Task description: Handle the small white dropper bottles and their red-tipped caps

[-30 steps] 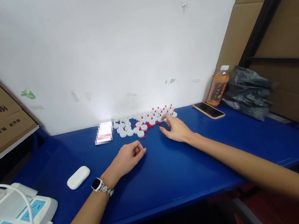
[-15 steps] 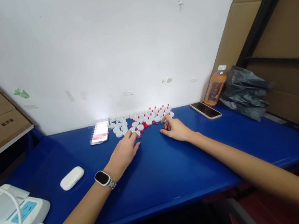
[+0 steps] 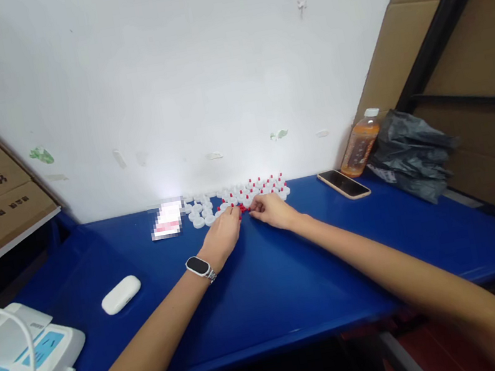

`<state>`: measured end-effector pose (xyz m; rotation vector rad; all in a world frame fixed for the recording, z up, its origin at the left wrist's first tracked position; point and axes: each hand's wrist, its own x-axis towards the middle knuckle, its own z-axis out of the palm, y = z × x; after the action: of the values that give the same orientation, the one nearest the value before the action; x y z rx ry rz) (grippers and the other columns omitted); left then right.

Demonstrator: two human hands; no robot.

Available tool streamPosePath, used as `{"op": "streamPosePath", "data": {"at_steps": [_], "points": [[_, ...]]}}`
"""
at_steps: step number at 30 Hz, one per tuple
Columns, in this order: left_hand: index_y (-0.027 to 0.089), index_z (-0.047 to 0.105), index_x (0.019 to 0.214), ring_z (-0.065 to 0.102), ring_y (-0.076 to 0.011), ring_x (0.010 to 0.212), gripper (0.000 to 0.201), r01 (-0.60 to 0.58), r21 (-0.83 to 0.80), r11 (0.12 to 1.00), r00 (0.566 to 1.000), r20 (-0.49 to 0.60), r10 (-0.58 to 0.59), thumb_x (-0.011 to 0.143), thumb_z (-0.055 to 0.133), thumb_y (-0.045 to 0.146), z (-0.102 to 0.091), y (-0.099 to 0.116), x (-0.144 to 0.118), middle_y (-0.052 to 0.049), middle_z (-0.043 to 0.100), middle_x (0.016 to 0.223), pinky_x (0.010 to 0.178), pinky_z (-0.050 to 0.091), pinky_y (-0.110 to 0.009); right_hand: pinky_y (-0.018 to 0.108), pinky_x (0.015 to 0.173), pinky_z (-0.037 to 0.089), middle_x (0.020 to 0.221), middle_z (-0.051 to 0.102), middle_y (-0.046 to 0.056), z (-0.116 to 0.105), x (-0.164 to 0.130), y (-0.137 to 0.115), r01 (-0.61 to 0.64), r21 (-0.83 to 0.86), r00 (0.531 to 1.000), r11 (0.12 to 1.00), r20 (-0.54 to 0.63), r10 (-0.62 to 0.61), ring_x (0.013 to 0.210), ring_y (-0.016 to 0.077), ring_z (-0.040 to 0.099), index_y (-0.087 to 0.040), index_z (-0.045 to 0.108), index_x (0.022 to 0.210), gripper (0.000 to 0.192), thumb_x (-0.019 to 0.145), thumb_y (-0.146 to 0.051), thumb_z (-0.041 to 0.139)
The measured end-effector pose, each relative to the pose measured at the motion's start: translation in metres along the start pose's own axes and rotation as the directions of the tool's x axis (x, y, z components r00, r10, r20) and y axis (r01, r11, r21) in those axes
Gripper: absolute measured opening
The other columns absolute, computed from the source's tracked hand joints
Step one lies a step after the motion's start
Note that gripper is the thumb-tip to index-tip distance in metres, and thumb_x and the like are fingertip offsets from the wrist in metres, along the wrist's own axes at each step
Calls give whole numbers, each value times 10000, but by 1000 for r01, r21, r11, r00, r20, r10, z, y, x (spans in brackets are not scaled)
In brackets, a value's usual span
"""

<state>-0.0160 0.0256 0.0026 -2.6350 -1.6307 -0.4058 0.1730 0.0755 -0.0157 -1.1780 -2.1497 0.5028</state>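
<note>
My left hand, with a watch on its wrist, reaches to the front of a group of white round caps. Its fingers are drawn together beside small red tips lying loose on the table; whatever they hold is hidden. Just across those tips, my right hand has its fingers curled in, thumb against forefinger, and what is between them is too small to make out. Behind both hands stand several white caps with red tips on top. The caps on the left side have no red tip.
On the blue table lie a phone, a white oval case and a blurred card-like item. A power strip sits at left. A drink bottle and black plastic bag stand at right, before the wall.
My left hand has moved right and slightly forward, to the red tips. My right hand has moved left, and its fingers have closed more. The two hands are now nearer each other.
</note>
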Motion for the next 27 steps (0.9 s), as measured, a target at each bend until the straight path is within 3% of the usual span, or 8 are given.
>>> {"op": "streamPosePath", "data": {"at_steps": [4,7,11,15,24,27], "points": [[156,478,1152,618,-214,926,220,59,-67,996,995,-73,-64,964,368,125,1,2,-4,-126,587,1101,794,483,-329,249,643,482,773,702,38,7,-1,-2,-9,126,995,992,-100,22,671,138,634,-158,633,850,67,816,-215,650],[182,505,1037,606,-197,881,144,24,-131,991,995,-94,-37,953,394,144,-1,-8,-17,-93,587,1045,790,473,-320,258,631,483,742,697,38,0,-10,-2,-40,145,990,989,-128,58,653,144,628,-162,642,810,143,855,-295,614],[203,522,902,581,-177,793,77,17,-229,973,997,-69,-34,934,451,196,-4,-27,-41,-50,598,934,727,441,-296,255,589,448,680,672,19,-9,-20,-4,-60,102,990,993,-121,72,595,137,590,-169,640,768,205,887,-308,547],[211,538,866,561,-165,723,126,82,-295,952,995,-24,-93,942,472,286,-8,-37,-59,-21,611,827,647,391,-273,249,565,414,640,643,5,-3,-20,-9,-33,78,994,996,-102,41,568,130,561,-172,626,746,208,884,-296,534],[226,560,900,564,-156,647,153,189,-295,937,982,58,-180,940,483,352,-14,-45,-66,9,635,740,567,309,-270,263,594,397,656,634,2,12,-3,-22,43,14,995,999,-90,-42,586,131,537,-177,629,761,184,885,-240,509],[223,569,890,563,-157,642,168,221,-304,927,975,67,-211,931,497,370,-16,-53,-69,8,634,728,562,303,-267,299,708,422,717,647,24,13,12,-37,119,-76,991,990,-61,-123,685,160,559,-176,661,815,162,885,-228,524]]}}
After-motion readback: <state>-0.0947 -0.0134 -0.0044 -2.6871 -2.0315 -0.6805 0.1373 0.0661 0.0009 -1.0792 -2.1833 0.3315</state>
